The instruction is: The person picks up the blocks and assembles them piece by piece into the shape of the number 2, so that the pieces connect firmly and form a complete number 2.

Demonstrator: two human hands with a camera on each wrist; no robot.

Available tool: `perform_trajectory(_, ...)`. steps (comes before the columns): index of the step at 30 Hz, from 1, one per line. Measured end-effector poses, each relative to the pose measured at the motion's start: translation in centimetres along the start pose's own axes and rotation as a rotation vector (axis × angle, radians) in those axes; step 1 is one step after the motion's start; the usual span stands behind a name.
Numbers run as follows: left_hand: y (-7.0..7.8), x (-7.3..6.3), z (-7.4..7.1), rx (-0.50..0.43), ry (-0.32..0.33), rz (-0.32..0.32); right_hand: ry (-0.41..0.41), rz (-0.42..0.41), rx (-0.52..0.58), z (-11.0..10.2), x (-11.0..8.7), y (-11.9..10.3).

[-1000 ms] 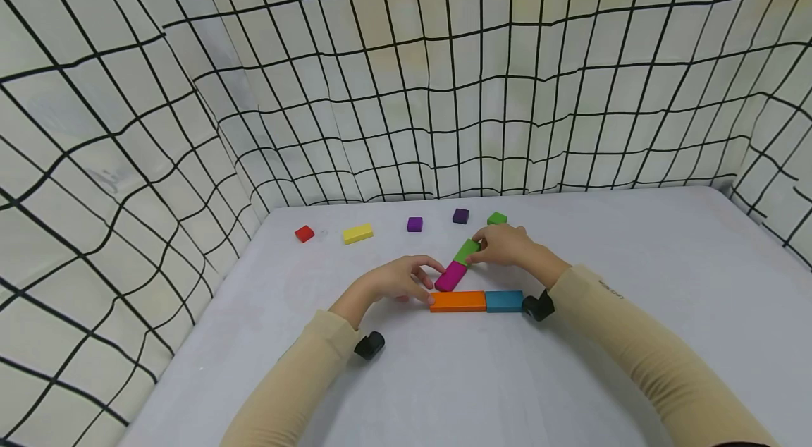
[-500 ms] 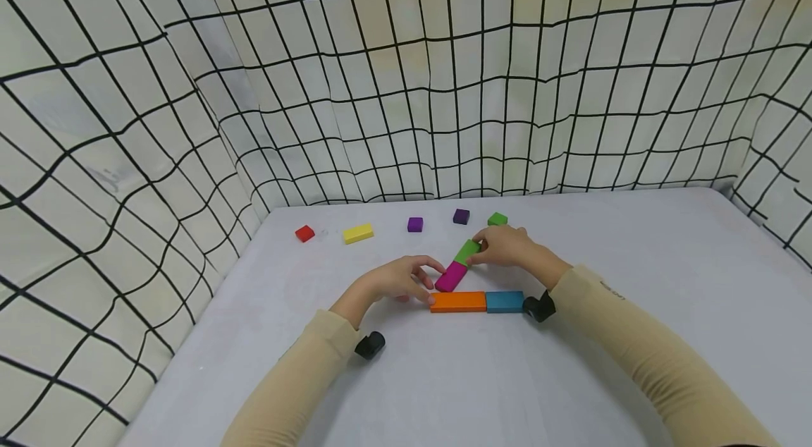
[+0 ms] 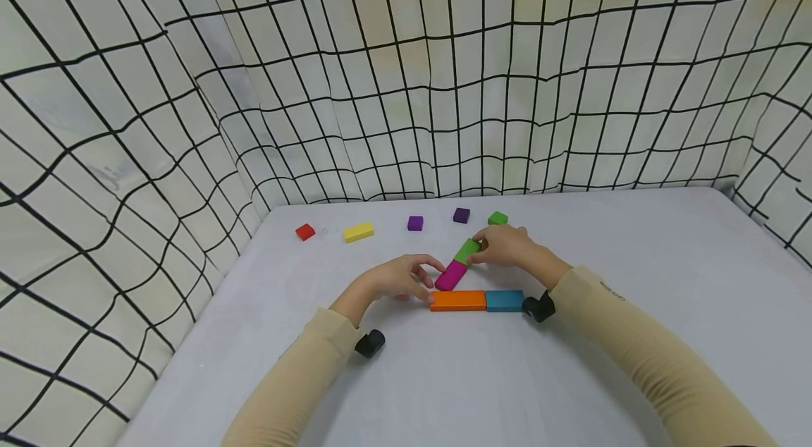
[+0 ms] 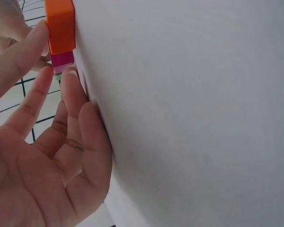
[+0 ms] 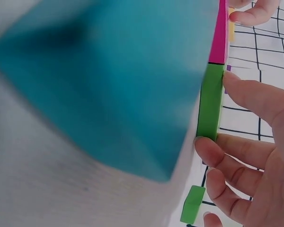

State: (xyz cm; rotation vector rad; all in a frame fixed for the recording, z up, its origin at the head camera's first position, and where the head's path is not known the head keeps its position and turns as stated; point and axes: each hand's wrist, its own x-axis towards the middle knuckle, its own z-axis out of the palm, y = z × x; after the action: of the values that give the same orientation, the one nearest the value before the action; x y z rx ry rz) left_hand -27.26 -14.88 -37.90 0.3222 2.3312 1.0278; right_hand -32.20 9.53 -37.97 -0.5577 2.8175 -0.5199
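My right hand (image 3: pixel 509 247) pinches a green block (image 3: pixel 467 250) between thumb and fingers; the right wrist view shows fingertips on its side and end. A magenta block (image 3: pixel 451 276) sits end to end with it, both slanting across the table. Below them, an orange block (image 3: pixel 458 301) and a blue block (image 3: pixel 504 301) form a straight row, ends together. My left hand (image 3: pixel 398 278) lies at the left of both pairs: its thumb touches the orange block's left end and its index fingertip reaches the magenta block. Its other fingers are loosely bent by the table.
Along the back of the white table (image 3: pixel 634 334) lie a red block (image 3: pixel 305 232), a yellow block (image 3: pixel 358 232), a purple block (image 3: pixel 415 223), a dark purple block (image 3: pixel 461 215) and another green block (image 3: pixel 497 218). Black netting (image 3: pixel 444 91) hangs around the table's back and sides.
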Motion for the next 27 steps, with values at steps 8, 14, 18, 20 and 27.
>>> perform_trajectory(8, -0.03, 0.05, -0.03, -0.012, 0.005, -0.001, -0.001, -0.010, 0.012, -0.22, -0.14, 0.04)
perform_trajectory(14, -0.03, 0.02, 0.02, -0.012, 0.003, -0.003, -0.075, -0.036, -0.026, -0.21, 0.23, 0.26)
perform_trajectory(18, -0.06, 0.09, 0.06, -0.011, 0.001, -0.003, -0.126, -0.097, -0.074, -0.21, 0.26, 0.34)
perform_trajectory(20, -0.05, 0.08, 0.06, -0.012, 0.002, -0.002, -0.129, -0.112, -0.077, -0.21, 0.22, 0.39)
perform_trajectory(27, -0.04, 0.05, 0.05, -0.011, 0.007, -0.003, -0.113, -0.107, -0.063, -0.07, 0.25, 0.49)
